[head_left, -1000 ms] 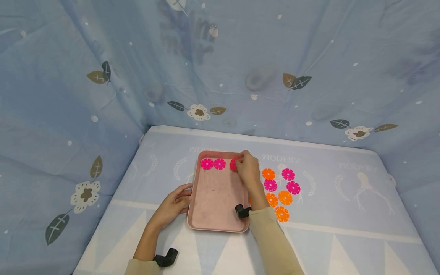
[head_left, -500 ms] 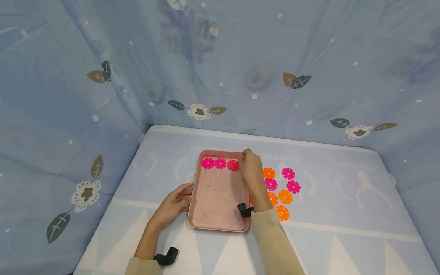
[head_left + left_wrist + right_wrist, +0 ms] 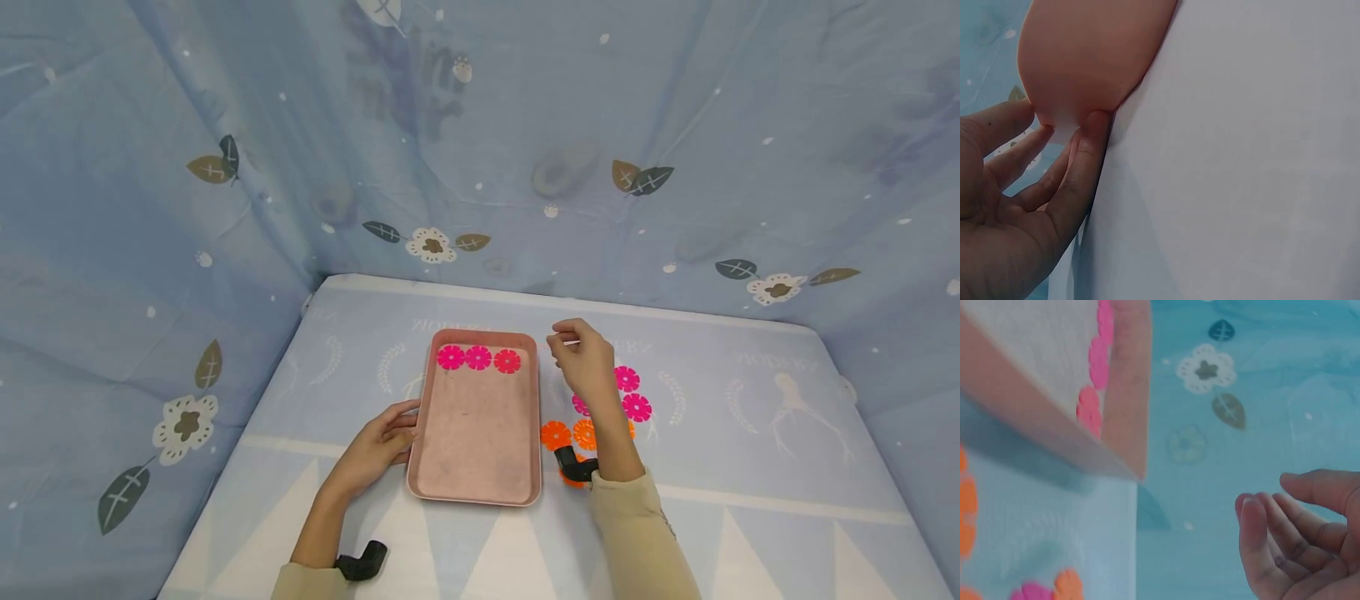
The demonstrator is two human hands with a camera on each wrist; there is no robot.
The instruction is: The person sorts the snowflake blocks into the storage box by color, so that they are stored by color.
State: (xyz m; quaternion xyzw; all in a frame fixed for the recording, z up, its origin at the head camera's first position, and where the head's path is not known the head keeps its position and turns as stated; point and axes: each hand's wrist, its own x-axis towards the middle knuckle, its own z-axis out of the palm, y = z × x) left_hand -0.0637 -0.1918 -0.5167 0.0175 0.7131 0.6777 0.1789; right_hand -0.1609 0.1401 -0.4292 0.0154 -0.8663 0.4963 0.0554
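Three pink discs [image 3: 478, 358] lie in a row inside the tray [image 3: 474, 429], from eleven to one o'clock. At nine o'clock, the left hand [image 3: 378, 439] touches its edge with relaxed fingers. The right hand [image 3: 587, 358], fingers released, hangs at two o'clock; orange discs [image 3: 556, 435] lie around three.

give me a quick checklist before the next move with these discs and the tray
1. Right fingers free: ok, nothing is held.
2. Tray discs in a row: ok, three lie along the far end of the tray.
3. Left fingers touching the tray: ok, at its left side.
4. Hold on the tray firm: cannot tell.
5. Loose discs all in plain sight from the head view: not ok, the right arm partly covers some.
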